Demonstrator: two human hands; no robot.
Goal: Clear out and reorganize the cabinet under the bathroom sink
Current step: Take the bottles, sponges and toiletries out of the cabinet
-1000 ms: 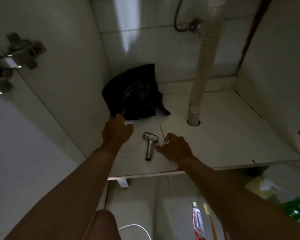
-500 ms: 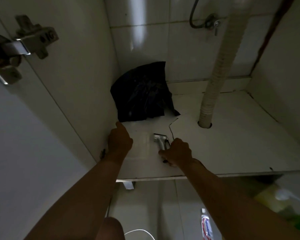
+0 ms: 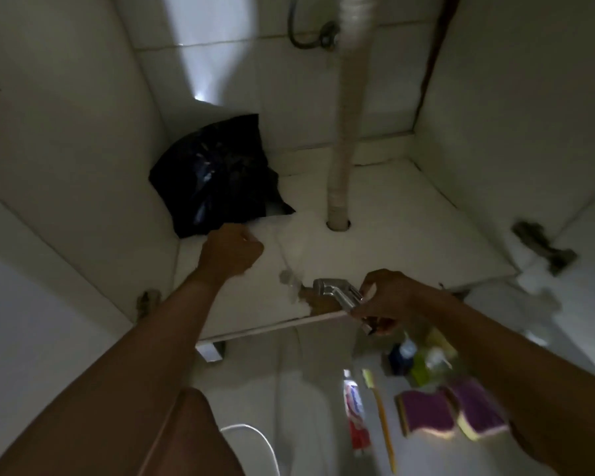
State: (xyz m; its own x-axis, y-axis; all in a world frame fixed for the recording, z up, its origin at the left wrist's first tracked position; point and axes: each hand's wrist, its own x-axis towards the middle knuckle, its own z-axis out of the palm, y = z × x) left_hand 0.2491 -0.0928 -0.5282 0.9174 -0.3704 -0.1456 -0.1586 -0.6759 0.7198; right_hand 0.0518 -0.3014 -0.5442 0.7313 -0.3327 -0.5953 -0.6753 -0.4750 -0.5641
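The right hand [image 3: 389, 297] has drawn the metal sprayer [image 3: 337, 292] back to the near edge of the cabinet floor [image 3: 409, 235], fingers grasping its handle. The left hand [image 3: 231, 250] stays curled beside the black bag [image 3: 217, 176]; whether it holds anything cannot be told.

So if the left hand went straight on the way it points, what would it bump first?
Probably the black bag in the back left corner; the left hand aims at its lower edge, though depth is unclear.

Home bathroom, under-sink cabinet [image 3: 375, 207], drain pipe [image 3: 344, 132], toothpaste [image 3: 355, 412], sponges [image 3: 426, 412]
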